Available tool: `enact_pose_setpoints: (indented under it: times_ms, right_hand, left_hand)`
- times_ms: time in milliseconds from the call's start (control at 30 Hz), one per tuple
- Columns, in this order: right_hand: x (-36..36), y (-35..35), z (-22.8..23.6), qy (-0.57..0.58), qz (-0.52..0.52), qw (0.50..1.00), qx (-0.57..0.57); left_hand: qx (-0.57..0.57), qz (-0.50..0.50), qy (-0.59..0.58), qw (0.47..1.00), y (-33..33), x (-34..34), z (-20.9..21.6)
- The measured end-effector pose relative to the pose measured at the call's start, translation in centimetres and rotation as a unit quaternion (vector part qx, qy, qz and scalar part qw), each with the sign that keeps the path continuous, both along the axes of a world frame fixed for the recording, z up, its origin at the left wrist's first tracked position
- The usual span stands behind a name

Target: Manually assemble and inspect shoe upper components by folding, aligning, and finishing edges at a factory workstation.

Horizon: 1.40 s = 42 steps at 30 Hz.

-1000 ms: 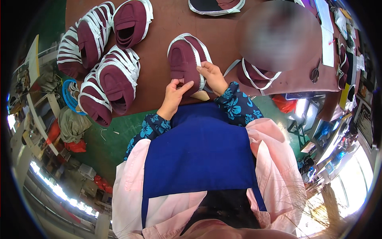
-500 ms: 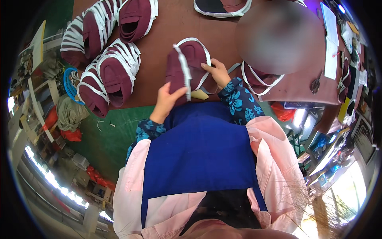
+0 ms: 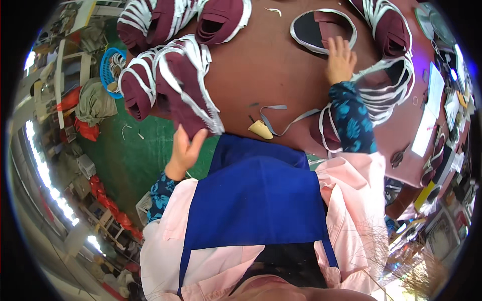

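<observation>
Head view: left hand point(image 3: 185, 153) grips white-edged maroon fabric footwear point(image 3: 188, 78) at eleven o'clock; right hand point(image 3: 341, 62), fingers spread, overlaps a black-and-maroon oval upper point(image 3: 306, 34) at one.

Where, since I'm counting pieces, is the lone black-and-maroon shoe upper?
In the head view, the upper lies on the table near the top, right of centre, partly behind the right hand.

This is a shoe workshop. Piles of dark red shoe tops point(image 3: 393, 37) and some scissors point(image 3: 397, 158) lie on a big brown table point(image 3: 246, 70). The person wears a blue apron point(image 3: 256, 200).
</observation>
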State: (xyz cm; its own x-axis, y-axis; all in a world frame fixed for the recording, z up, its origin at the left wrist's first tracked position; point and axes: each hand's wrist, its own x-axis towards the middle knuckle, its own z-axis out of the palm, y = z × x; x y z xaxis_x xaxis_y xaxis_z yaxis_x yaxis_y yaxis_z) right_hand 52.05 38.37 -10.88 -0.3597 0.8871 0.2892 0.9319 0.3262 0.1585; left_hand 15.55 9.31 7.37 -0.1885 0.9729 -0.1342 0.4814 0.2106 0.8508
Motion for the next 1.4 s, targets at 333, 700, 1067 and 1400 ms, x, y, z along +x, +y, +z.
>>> enact_pose_setpoints:
  times_ms: [333, 700, 1067, 1400]
  right_hand:
    - [-0.8, 3.5, 1.8, 0.277, 0.227, 0.931, -0.073]
    - [-6.7, -22.2, -1.2, 0.845, -0.211, 0.126, -0.475]
    - [-7.6, -24.3, 1.5, 0.834, -0.190, 0.202, -0.477]
    - [-6.6, -25.4, -1.1, 0.824, -0.242, 0.216, -0.465]
  left_hand:
    - [0.050, -0.010, 0.389, 0.920, -0.7, -12.5, -12.2]
    - [-0.196, -0.001, 0.542, 0.817, 2.0, -10.0, -8.3]
    - [0.025, -0.181, 0.182, 0.966, 4.9, 9.3, -9.2]
    - [-0.105, 0.024, -0.150, 0.983, 3.9, 5.2, -12.3]
